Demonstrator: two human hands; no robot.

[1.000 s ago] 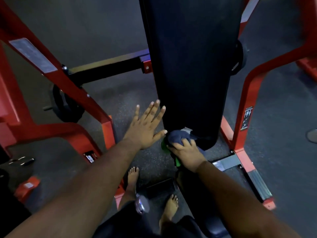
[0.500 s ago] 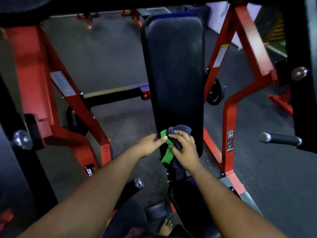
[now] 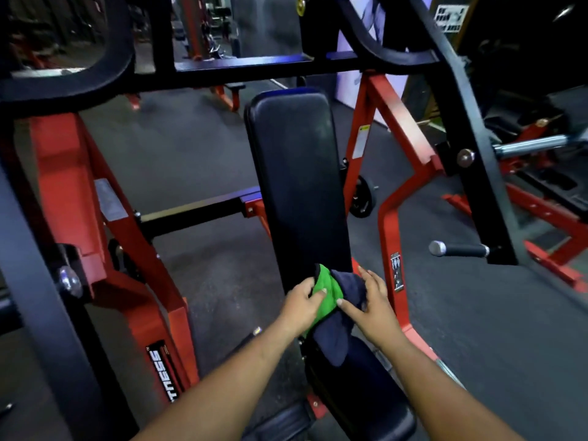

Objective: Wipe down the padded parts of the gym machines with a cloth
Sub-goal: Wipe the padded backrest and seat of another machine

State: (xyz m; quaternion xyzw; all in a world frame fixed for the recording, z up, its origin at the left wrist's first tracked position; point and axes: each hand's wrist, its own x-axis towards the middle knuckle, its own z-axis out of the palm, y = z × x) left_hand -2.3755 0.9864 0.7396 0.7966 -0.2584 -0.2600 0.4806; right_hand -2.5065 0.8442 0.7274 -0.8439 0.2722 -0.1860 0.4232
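A long black back pad [image 3: 296,173] rises up the middle of a red machine. At its lower end hangs a green and dark blue cloth [image 3: 334,300], draped down toward the black seat pad [image 3: 369,396]. My left hand [image 3: 302,305] grips the cloth's green part, thumb on top. My right hand [image 3: 372,300] lies on the blue part with fingers spread and nearly straight, thumb touching the green fold.
The red frame [image 3: 73,192] flanks the pad on both sides. Black lever arms [image 3: 471,148] with a grip handle [image 3: 458,249] hang at right, and a black crossbar [image 3: 241,66] runs overhead. A weight plate [image 3: 361,198] sits behind the pad. Dark rubber floor [image 3: 477,329] surrounds the machine.
The view has tilted up from the pad's base to show the whole back pad. My left hand came off the air beside the pad and took hold of the cloth; my right hand loosened on it.
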